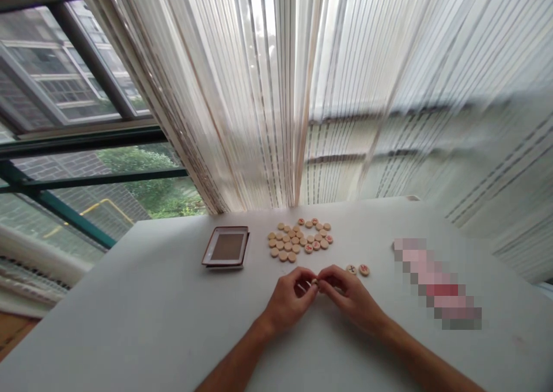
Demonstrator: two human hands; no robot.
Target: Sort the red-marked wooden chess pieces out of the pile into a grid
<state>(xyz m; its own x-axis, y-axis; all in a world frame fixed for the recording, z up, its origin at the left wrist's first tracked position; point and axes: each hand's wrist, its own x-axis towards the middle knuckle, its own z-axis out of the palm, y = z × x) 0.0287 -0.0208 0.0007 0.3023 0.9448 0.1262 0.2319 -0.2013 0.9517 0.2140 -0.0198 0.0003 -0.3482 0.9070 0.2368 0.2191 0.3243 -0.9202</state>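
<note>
My left hand and right hand meet, fingertips pinching a small round pale wooden disc; light pressure on its rim should prevent slipping. Two marked round wooden discs lie beside my right knuckles, easily nudged. Beyond sit a cluster of pale wooden discs and, leftward, a white-bordered brown rectangular case.
</note>
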